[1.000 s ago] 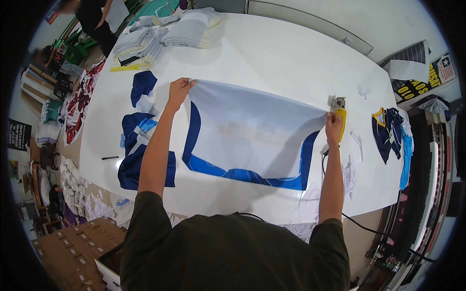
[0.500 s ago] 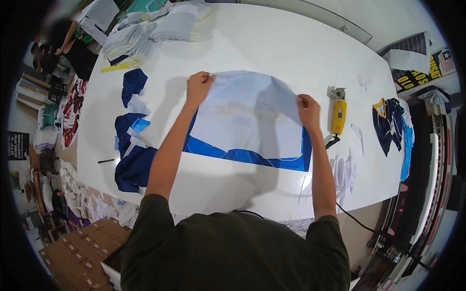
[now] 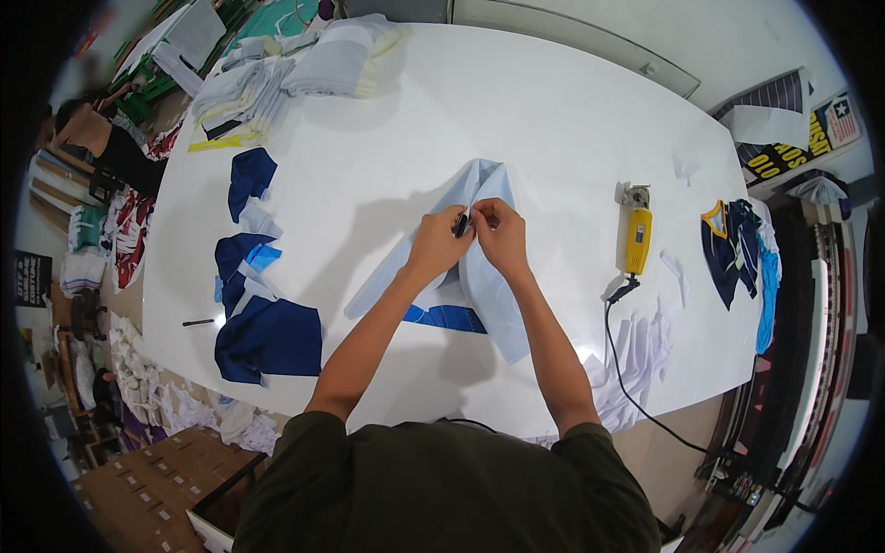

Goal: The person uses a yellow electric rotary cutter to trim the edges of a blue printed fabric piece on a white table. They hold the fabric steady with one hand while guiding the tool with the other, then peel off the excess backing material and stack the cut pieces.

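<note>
Pinched between my two hands at the middle of the table is a fabric panel (image 3: 493, 300). Its pale blue-white side faces out, and a strip of its bright blue side shows below. Both edges of the panel are drawn together under my fingers, so it stands up in a fold. My left hand (image 3: 440, 242) is closed on the left edge, with a small black thing (image 3: 460, 224) at its fingers that I cannot make out. Closed on the facing edge, my right hand (image 3: 501, 241) nearly touches the left one. The fingertips partly hide the gripped spot.
A yellow electric rotary cutter (image 3: 638, 238) lies on the right, its black cord (image 3: 619, 369) trailing off the near edge. Navy fabric pieces (image 3: 267, 339) and a black pen (image 3: 197, 323) are at left. Folded fabric stacks (image 3: 336, 69) stand far left; white scraps (image 3: 636, 359) lie near right.
My hands, earlier wide apart at the panel's upper corners, have come together at the middle. The spread panel is now gathered into an upright fold, its printed side mostly hidden.
</note>
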{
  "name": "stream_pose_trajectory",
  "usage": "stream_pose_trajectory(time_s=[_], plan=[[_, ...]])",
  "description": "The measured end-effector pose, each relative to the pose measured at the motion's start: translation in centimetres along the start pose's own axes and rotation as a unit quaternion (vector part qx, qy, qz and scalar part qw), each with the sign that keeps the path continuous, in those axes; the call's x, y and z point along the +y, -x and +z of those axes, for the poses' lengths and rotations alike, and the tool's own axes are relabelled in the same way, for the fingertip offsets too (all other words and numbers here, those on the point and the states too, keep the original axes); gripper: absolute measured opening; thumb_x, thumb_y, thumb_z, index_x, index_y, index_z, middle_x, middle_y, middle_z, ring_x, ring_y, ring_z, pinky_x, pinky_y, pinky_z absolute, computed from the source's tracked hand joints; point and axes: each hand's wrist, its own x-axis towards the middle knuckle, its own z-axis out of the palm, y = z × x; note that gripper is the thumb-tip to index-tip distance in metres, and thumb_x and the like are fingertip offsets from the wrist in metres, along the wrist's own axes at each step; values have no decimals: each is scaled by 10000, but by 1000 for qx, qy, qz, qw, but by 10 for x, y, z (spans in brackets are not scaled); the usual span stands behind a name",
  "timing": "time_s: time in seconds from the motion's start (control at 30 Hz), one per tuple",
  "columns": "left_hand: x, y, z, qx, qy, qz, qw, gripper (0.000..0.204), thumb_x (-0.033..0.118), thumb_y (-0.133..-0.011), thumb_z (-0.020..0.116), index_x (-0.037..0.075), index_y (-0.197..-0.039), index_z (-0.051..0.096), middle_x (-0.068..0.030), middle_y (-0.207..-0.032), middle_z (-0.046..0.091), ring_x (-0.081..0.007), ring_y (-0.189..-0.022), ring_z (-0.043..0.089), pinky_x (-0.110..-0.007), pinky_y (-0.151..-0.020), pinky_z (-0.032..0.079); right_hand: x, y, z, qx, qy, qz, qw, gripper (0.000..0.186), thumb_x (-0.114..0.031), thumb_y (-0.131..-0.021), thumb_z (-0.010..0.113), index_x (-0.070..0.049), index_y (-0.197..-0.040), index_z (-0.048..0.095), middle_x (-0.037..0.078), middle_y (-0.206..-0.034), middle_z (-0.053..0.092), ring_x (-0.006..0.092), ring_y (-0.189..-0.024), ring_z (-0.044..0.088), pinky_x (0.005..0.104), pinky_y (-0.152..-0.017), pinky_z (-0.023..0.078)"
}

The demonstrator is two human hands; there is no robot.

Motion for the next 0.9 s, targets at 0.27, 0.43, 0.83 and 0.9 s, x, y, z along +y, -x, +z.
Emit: stream_pose_trajectory(time_s=[0.27,0.43,0.83,0.9], plan=[[-10,-9,2,6,-19,-63,998,265,138,-949,692,-48,-1137,701,-253,-842,713,-392,-718,692,-417,-679,536,9,-39,-16,-98,73,-57,991,210,-133,-983,648,5,-1140,659,150,-892,755,276,-871,745,378,-796,548],[-14,-2,-11,-35,-14,-61,997,246,67,-980,621,-51,-1183,695,-244,-938,742,-355,-776,722,-383,-752,556,62,-108,-42,-151,307,-93,935,310,18,-902,562,-89,-1163,690,155,-1341,614,325,-1256,570,499,-995,478],[49,0,-143,34,-70,27,997,233,1,-931,647,5,-1155,711,-173,-977,750,-260,-804,729,-334,-750,556,14,-208,-38,-389,504,-45,770,418,-155,-801,673,-160,-1216,720,45,-1437,580,319,-1414,428,644,-1126,332],[41,-27,-177,101,-76,41,991,224,-12,-919,666,5,-1139,708,-164,-908,734,-174,-737,700,-294,-720,545,-10,-229,-52,-315,487,-74,811,412,-215,-829,692,-149,-1235,700,55,-1357,637,308,-1339,514,618,-1116,357]])
